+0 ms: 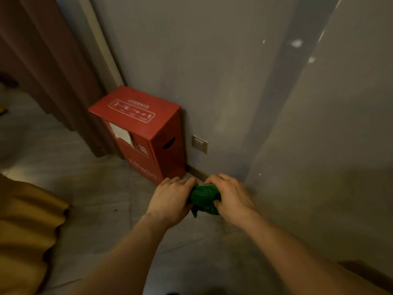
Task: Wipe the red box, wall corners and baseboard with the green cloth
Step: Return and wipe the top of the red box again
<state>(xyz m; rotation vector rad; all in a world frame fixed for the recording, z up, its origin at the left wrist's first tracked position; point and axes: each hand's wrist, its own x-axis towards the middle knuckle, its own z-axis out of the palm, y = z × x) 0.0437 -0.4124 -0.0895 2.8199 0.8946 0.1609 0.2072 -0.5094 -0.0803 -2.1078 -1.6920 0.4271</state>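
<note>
Green soft cloth (pixel 204 199), all bunched up, is held between two bare hands, low down and near the floor. It is gripped on its left side by the left hand (pixel 171 200), with the fingers curled shut around it. Its right side is squeezed by the right hand (pixel 230 195), also closed tight on it. The cloth is just in front of the thin brown baseboard (pixel 197 173), but it cannot be told if the baseboard is touched yet.

Just to the left and a bit farther away, a tall red cardboard box (pixel 141 133) with white writing is stood on the floor, pushed close to the wall. A dark hand hole is cut in its right side.

Some things could go wrong. Because the cloth is balled up, only a small part may rub the wall, so dust could be left in the corner. If the box is pushed hard, it could be tipped or slid away. A small square wall socket (pixel 199 144) is set just right of the box, and a wet cloth should be kept off it.

The grey wall (pixel 223 60) has small pale marks. The floor (pixel 102 188) is made of grey tiles. Brown curtains (pixel 42 60) hang at the far left.
</note>
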